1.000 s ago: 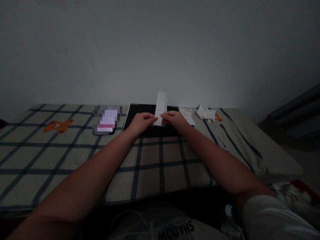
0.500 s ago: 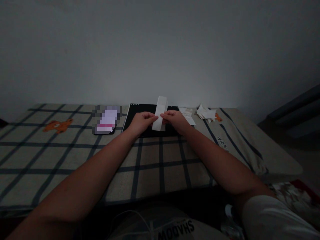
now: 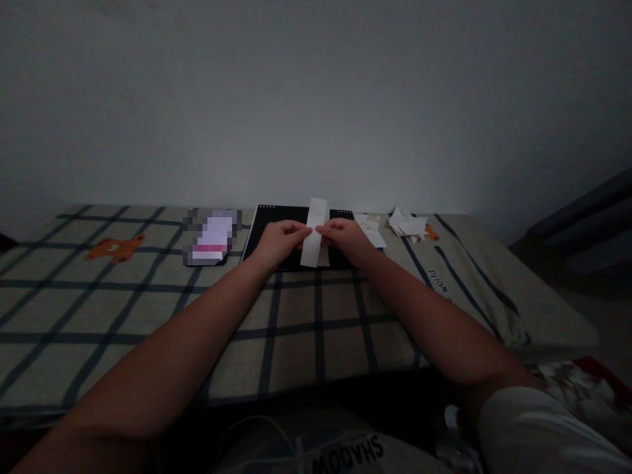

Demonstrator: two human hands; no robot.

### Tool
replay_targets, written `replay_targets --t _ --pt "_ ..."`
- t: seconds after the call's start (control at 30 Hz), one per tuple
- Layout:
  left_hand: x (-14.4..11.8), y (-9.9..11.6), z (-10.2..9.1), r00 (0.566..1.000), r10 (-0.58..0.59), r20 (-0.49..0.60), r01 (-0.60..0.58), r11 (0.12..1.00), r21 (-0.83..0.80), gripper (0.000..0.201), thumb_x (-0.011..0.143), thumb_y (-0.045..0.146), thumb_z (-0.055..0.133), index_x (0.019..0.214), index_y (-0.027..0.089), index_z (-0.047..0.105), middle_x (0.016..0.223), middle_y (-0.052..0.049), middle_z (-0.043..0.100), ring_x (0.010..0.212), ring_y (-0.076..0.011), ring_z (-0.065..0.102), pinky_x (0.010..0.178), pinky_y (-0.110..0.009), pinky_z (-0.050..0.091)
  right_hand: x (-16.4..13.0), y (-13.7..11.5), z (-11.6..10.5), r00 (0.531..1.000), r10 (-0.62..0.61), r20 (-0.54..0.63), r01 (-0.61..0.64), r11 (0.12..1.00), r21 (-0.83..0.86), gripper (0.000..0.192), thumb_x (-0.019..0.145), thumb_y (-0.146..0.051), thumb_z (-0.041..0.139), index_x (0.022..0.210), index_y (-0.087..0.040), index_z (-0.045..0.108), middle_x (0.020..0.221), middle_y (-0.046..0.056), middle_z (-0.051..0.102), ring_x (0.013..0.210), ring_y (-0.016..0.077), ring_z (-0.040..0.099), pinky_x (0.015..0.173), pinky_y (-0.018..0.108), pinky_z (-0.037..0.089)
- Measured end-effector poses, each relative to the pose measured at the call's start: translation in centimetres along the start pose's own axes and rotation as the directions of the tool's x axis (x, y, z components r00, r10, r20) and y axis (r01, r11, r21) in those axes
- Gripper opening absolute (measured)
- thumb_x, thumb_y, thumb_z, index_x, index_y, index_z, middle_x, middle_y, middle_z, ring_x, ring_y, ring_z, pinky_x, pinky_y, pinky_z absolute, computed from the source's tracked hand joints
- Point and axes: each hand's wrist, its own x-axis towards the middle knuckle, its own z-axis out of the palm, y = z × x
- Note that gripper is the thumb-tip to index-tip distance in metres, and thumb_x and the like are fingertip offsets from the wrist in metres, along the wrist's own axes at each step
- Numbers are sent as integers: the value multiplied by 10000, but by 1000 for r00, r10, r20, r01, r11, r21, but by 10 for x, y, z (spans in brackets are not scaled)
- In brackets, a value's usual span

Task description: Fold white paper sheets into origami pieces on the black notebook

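Over the black mat, both hands (fingertips pinched) hold a paper strip.

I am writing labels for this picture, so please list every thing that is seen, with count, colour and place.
paper strip: one, white, held upright between both hands
black mat: one, black, under the hands
blurred flat item: one, pale with pink band, left of mat
paper scraps: small pile, white, right of mat
checked cloth: one, beige with dark lines, covering the surface
left hand: pinches the strip
right hand: pinches the strip
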Motion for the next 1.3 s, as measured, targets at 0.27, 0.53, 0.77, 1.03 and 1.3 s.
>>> replay_targets --t 0.27,0.53,0.77,1.03,1.3 --pt "1 -4 -1 1000 -2 10 1 999 34 213 678 341 758 738 150 684 645 -1 640 573 -105 536 574 -246 421 0 -5 0 999 -12 -48 13 1000 22 327 656 -470 773 665 -172 638 626 1 631 597 113 574 637 279 502" --pt "-1 1 -1 1000 -5 -9 4 998 -55 254 675 379 766 744 148 687 669 -5 644 582 -103 526 584 -250 418 -1 -2 2 1000 13 10 -14 1000 24 313 659 -453 776 671 -169 646 629 5 632 599 119 582 625 283 490" --pt "-1 -1 0 999 -30 19 31 998 -48 240 645 350 783 686 148 660 612 7 616 550 -97 516 550 -239 397 0 -2 2 999 -11 -41 12 1000 24 288 680 -427 764 670 -164 648 630 2 634 600 108 580 636 272 494" --pt "1 0 0 1000 -20 -16 19 997 -72 258 661 377 778 745 145 703 687 -17 671 580 -104 539 601 -257 455 0 -1 2 1000 17 6 -17 1000 15 298 660 -437 774 676 -167 647 635 2 642 599 113 586 620 267 490" --pt "-1 -1 1 999 -33 16 34 998 -48 236 676 359 771 768 150 712 701 -20 685 583 -105 548 612 -263 466 2 -1 0 999 -11 -32 12 1000 20 300 673 -455 762 680 -171 667 631 3 637 601 114 576 620 269 488"
